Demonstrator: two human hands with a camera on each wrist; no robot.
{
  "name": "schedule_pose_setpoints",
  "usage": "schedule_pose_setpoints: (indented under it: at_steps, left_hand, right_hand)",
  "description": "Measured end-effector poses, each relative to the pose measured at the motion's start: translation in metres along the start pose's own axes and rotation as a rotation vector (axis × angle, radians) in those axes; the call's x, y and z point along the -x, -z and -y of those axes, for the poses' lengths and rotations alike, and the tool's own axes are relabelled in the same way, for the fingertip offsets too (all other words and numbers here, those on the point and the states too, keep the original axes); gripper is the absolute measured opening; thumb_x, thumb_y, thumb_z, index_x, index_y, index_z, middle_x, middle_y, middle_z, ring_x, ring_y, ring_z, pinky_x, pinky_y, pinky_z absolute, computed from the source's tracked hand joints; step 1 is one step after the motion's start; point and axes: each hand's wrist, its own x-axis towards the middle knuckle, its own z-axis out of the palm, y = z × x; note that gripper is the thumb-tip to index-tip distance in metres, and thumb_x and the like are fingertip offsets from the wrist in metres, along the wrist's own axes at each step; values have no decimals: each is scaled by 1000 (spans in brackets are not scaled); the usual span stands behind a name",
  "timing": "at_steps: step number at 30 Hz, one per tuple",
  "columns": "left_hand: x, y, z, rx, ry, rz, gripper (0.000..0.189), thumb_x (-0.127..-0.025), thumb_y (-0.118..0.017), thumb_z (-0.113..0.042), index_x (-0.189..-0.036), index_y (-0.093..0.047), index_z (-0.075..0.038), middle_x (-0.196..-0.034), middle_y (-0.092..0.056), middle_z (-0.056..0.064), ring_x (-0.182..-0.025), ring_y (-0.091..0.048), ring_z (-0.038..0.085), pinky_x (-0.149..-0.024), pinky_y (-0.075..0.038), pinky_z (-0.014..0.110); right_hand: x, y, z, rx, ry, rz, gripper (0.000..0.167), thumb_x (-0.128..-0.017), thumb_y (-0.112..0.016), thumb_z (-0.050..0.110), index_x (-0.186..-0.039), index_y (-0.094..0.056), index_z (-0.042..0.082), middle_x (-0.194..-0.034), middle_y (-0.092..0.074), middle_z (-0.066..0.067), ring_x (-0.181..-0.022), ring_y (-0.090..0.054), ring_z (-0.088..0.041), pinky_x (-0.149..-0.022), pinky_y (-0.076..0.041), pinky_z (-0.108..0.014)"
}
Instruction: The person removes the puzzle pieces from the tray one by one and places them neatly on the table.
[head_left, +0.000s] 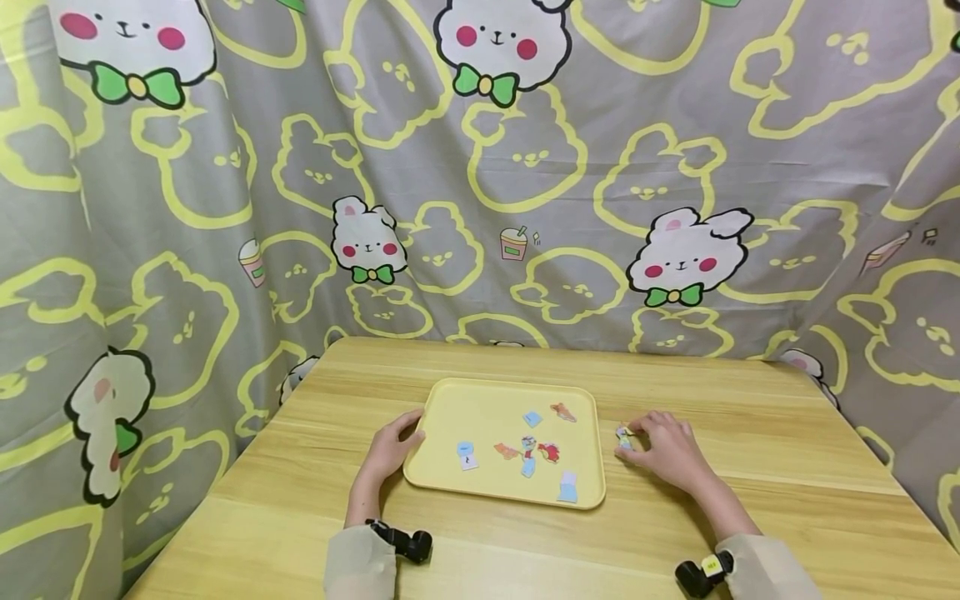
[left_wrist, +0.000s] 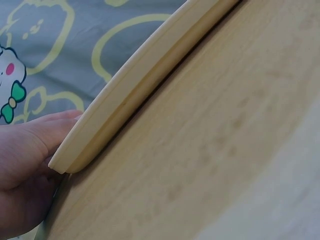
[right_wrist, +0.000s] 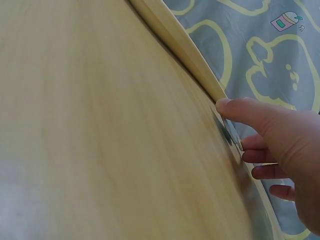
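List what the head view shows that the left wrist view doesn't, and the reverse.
Head only: the flat cut-outs lying on the tray, and the right hand pinching another cut-out beside it.

Left wrist only: a low, side-on close-up of the tray's outer wall, a dark line beneath.

Both: the left hand at the tray's edge, wooden table, patterned curtain.

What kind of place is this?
Probably a curtained-off spot for tabletop activities: a cartoon curtain hangs behind a wooden table, and on it lies a yellow tray with little flat pieces.
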Motion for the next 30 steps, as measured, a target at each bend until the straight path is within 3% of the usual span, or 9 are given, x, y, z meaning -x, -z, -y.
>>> schedule_pose_setpoints:
  at_steps: [30]
  left_hand:
    - [0,0,0,3,-13,-18,45,-98,-59,-15,-142,-52,-7,-146,-51,18,-140,-41,40,-118,-33,54]
  right_hand:
    - [0,-2,1,3,-4,26,54,-80,-77,46,-110,-71,2,-103,-64,-10,-103,-57,-34,-79,-41,-50]
